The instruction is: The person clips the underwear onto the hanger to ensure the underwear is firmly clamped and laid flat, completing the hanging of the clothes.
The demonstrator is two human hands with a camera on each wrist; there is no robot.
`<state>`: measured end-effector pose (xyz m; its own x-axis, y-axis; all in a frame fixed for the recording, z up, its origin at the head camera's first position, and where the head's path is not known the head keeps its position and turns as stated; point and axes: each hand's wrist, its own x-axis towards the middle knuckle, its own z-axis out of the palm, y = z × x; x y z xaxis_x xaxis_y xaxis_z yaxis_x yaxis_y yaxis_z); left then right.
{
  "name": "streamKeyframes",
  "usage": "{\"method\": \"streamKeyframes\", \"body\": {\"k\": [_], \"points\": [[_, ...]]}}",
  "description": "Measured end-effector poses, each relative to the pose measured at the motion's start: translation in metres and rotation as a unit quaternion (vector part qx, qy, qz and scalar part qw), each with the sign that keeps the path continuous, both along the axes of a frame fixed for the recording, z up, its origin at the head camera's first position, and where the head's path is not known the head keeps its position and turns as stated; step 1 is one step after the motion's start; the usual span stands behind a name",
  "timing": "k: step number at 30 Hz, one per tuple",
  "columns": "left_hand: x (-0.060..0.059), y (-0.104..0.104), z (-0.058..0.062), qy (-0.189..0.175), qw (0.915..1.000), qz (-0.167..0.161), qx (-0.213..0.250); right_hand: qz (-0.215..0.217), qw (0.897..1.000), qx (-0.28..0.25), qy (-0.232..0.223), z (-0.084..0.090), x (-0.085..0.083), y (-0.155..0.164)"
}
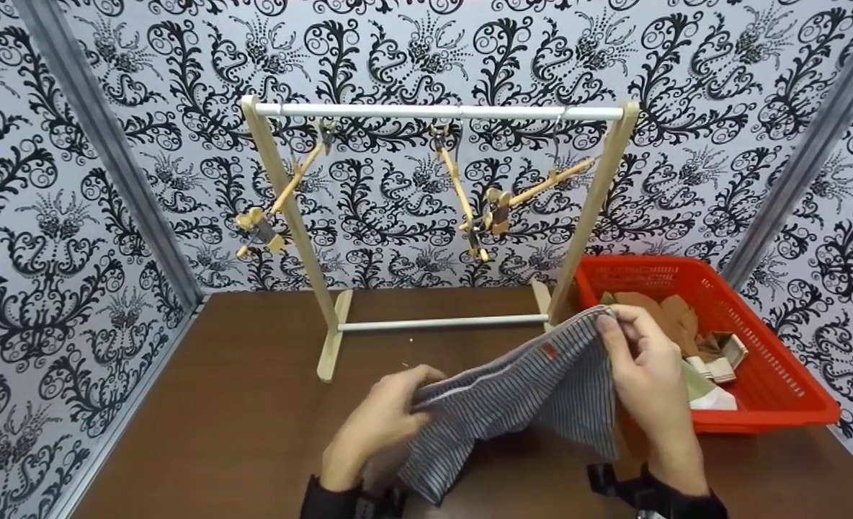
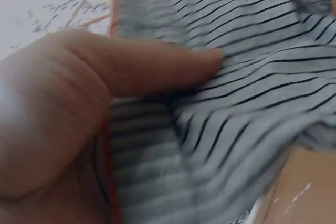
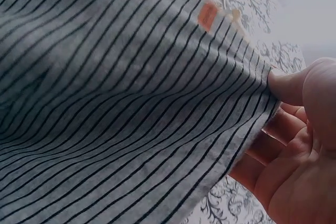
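Observation:
A pair of small grey shorts (image 1: 498, 404) with dark stripes is stretched between both hands above the table, its waist edge sloping up to the right. A small orange tag (image 3: 208, 16) sits near that edge. My left hand (image 1: 387, 418) grips the waist's left end; in the left wrist view the thumb (image 2: 163, 66) lies flat over the striped cloth. At the other end, my right hand (image 1: 646, 364) pinches the waist corner between thumb and fingers, as the right wrist view also shows. The left fingers behind the cloth are hidden.
Behind the shorts stands a wooden rack with a white top bar (image 1: 398, 111). Several small wooden hangers with clips (image 1: 293, 176) hang from it. A red basket (image 1: 779, 360) at the right holds folded brown, white and green cloth. Patterned walls enclose the brown table (image 1: 239, 404).

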<state>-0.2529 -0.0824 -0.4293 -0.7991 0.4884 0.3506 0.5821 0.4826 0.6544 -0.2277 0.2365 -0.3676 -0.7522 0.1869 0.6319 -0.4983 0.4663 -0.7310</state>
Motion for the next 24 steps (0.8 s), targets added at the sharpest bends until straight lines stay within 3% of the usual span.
{"method": "streamKeyframes", "body": {"k": [5,8,12,15,20,24], "points": [[0.0,-0.025,0.009,0.019,0.9986,0.025,0.043,-0.018,1.0,-0.009,-0.007,0.0,0.001,0.012],[0.001,-0.037,0.015,0.025,0.9917,0.056,0.112,-0.025,0.999,-0.001,-0.027,0.0,0.003,0.018],[0.005,-0.045,0.024,0.018,0.9679,0.097,0.231,-0.016,0.999,0.006,-0.05,0.001,0.005,0.02],[0.012,-0.045,0.035,0.029,0.9485,0.117,0.293,0.0,0.998,0.001,-0.061,0.003,0.006,0.018],[0.028,-0.044,0.052,0.063,0.9311,0.161,0.322,0.023,0.997,-0.01,-0.073,0.009,0.012,0.012],[0.041,-0.046,0.061,0.06,0.9292,0.192,0.31,0.037,0.994,-0.016,-0.097,0.015,0.018,0.009]]}}
